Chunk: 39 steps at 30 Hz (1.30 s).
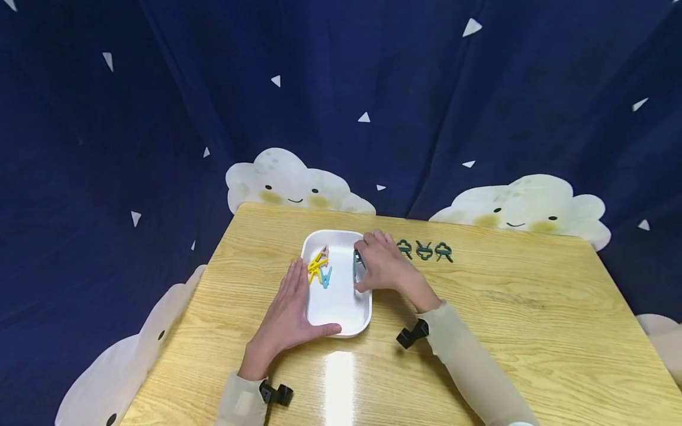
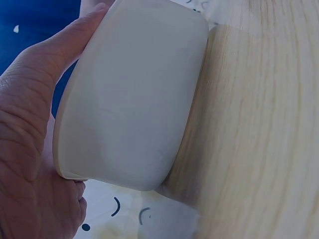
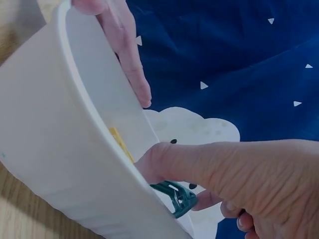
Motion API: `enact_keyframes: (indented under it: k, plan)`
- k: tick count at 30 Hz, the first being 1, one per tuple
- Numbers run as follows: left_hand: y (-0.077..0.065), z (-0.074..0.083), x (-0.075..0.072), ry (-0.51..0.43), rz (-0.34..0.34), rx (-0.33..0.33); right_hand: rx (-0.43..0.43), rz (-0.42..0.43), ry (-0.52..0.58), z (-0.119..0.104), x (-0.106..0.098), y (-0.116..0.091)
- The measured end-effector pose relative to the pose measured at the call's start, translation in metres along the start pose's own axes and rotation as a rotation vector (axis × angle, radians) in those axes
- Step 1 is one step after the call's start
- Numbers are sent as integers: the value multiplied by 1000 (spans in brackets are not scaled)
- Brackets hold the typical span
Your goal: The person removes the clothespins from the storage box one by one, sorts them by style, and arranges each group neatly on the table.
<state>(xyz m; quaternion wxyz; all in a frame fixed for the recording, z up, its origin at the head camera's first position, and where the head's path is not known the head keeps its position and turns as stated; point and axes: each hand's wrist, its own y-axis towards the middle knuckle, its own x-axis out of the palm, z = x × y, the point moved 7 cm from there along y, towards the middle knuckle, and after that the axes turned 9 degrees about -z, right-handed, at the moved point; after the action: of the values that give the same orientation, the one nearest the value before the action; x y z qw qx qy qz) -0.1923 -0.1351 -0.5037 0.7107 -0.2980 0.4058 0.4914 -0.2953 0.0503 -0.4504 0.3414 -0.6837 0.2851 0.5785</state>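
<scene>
A white plastic tub (image 1: 338, 307) stands on the table. My left hand (image 1: 290, 307) rests against its near left corner, fingers straight along the left side and thumb stretched over the near rim. In the left wrist view that thumb lies along the tub's edge. My right hand (image 1: 386, 263) reaches over the right rim and pinches a dark green clip (image 3: 177, 196) between thumb and fingers, at the tub's inner right side. Inside the tub, on the left, lie yellow clothespins (image 1: 318, 266), a light blue clothespin (image 1: 326, 278) and a pale pinkish one (image 1: 325, 252).
To the right of the tub, three dark green clips (image 1: 424, 251) lie in a row on the wooden table (image 1: 506, 319). A dark blue curtain (image 1: 341, 89) with white triangles and clouds hangs behind the table. Both wrists carry small black cameras.
</scene>
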Motion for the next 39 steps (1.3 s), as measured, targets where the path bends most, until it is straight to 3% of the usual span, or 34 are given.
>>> enact_keyframes:
  k: [20,30,39]
  plan:
    - [0,-1,0,2,11,8,46,47,15,17,-20,-20]
    - [1,-2,2,12,19,11,63,83,25,36,-19,-32]
    - [1,-2,2,11,11,6,105,66,61,54,-12,-40]
